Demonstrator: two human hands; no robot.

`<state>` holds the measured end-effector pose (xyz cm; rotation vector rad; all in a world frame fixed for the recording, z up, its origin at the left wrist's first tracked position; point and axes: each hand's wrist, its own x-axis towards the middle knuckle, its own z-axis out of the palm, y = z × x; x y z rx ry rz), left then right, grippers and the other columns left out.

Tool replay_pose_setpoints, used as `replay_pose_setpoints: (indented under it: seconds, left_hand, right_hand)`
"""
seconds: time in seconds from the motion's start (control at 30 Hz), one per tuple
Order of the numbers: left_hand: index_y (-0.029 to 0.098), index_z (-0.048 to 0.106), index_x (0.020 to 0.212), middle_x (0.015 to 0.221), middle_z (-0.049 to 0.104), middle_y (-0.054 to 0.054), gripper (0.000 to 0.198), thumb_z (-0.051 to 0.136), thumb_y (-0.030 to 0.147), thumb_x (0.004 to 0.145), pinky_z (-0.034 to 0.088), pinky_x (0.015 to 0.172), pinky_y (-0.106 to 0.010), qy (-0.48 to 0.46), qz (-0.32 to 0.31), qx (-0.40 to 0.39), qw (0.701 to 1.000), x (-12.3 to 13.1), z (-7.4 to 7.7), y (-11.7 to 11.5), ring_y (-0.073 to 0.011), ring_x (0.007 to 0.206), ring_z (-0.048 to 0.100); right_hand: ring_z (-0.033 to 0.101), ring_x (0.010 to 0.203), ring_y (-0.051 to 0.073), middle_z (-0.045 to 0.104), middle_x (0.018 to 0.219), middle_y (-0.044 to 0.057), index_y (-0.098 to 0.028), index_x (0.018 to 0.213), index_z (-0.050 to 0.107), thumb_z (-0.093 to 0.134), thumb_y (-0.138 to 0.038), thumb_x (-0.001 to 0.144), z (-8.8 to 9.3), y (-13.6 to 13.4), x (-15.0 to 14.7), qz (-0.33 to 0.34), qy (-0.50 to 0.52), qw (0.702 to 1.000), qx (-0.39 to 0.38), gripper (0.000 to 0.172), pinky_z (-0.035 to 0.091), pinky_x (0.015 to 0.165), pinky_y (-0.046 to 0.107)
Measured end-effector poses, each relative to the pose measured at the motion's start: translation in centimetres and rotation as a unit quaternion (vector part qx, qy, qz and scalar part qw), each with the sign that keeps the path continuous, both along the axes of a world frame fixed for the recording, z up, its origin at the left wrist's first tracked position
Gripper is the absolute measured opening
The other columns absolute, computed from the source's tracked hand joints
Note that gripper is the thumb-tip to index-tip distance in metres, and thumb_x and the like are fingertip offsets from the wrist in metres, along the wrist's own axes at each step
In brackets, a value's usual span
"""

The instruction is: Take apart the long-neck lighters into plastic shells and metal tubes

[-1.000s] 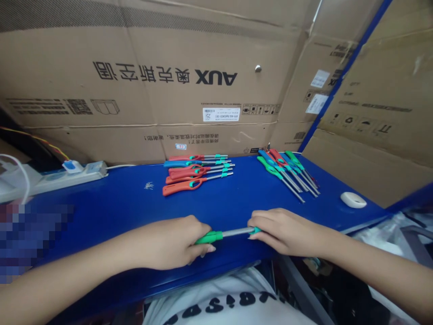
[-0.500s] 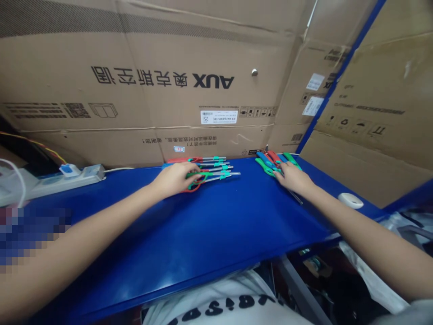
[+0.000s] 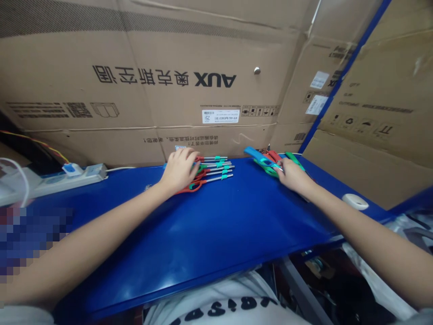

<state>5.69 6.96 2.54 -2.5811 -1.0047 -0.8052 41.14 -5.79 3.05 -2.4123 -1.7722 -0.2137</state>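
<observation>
My left hand (image 3: 181,168) is bent over a row of long-nosed gas lighters (image 3: 203,174), its thumb and index finger apart. They lie side by side on the blue table, metal tubes pointing right; red, green and blue handles show partly beneath my palm, and small turquoise bands sit on the tubes. Some fingertips are hidden behind the hand. At the right, my right hand (image 3: 295,174) pinches a blue lighter (image 3: 257,156), its handle end raised and pointing up to the left. Under and behind it lies a loose pile with a red lighter (image 3: 274,156) and green lighters (image 3: 293,159).
A tall cardboard sheet (image 3: 162,40) stands along the table's back, another cardboard panel (image 3: 382,149) at the right. A white power strip (image 3: 54,180) with cables lies at the left. A white oval object (image 3: 355,201) rests near the right edge of the blue table (image 3: 189,253).
My left hand has shifted slightly up over the row and loosened from the green lighter at its front. My right hand has lifted the blue lighter from the pile.
</observation>
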Motion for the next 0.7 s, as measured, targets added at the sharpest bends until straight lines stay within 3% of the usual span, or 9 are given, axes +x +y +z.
replay_pose_setpoints:
  seconds: [0.07,0.2,0.3,0.43,0.57,0.7]
  left_hand:
    - [0.017,0.056,0.133,0.138,0.057,-0.017,0.039,0.045,0.038,0.103,0.040,0.106,-0.048,0.002,-0.065,0.014,0.998,0.8,0.2,-2.0,-0.0333,0.128,0.050]
    - [0.015,0.050,0.140,0.139,0.059,-0.019,0.059,0.056,0.054,0.097,0.035,0.113,-0.051,0.110,-0.170,-0.015,0.979,2.8,0.6,-6.9,-0.0360,0.131,0.052]
    - [0.016,0.056,0.131,0.109,0.073,-0.013,0.047,0.054,0.050,0.099,0.052,0.086,-0.040,0.182,-0.158,-0.160,0.957,3.7,1.0,-10.3,-0.0311,0.100,0.070]
    - [0.019,0.067,0.105,0.087,0.074,-0.010,0.031,0.053,0.045,0.097,0.050,0.063,-0.033,0.209,-0.155,-0.270,0.927,3.8,1.8,-13.4,-0.0288,0.078,0.072]
    - [0.020,0.070,0.091,0.080,0.073,-0.008,0.025,0.058,0.043,0.092,0.044,0.056,-0.030,0.232,-0.165,-0.321,0.903,2.6,2.8,-15.3,-0.0274,0.072,0.072]
    - [0.021,0.070,0.082,0.074,0.070,-0.006,0.017,0.063,0.036,0.087,0.038,0.054,-0.029,0.256,-0.143,-0.354,0.888,0.3,3.7,-15.2,-0.0244,0.068,0.069]
  right_hand:
    - [0.067,0.098,0.027,0.070,0.109,0.017,-0.012,0.115,0.062,0.048,-0.027,0.100,0.5,-1.6,-2.3,0.089,0.026,0.995,0.029,0.025,0.049,0.087,0.035]
    - [0.067,0.100,0.025,0.068,0.115,0.013,-0.016,0.120,0.063,0.042,-0.034,0.105,1.5,-5.4,-8.2,0.272,-0.010,0.961,0.052,0.032,0.051,0.085,0.035]
    - [0.067,0.091,0.023,0.067,0.104,0.011,-0.017,0.114,0.066,0.043,-0.034,0.105,2.0,-7.5,-11.8,0.364,-0.076,0.928,0.023,0.030,0.050,0.073,0.032]
    - [0.064,0.077,0.022,0.066,0.090,0.010,-0.013,0.098,0.066,0.048,-0.033,0.103,2.9,-8.8,-13.8,0.415,-0.100,0.904,-0.020,0.027,0.045,0.062,0.032]
    - [0.061,0.072,0.017,0.067,0.083,0.004,-0.018,0.088,0.065,0.050,-0.035,0.102,4.4,-9.5,-13.7,0.478,0.011,0.871,-0.111,0.027,0.043,0.062,0.029]
    - [0.058,0.067,0.014,0.064,0.074,0.001,-0.019,0.077,0.064,0.052,-0.034,0.101,4.4,-10.6,-12.4,0.471,0.122,0.866,-0.115,0.031,0.041,0.060,0.028]
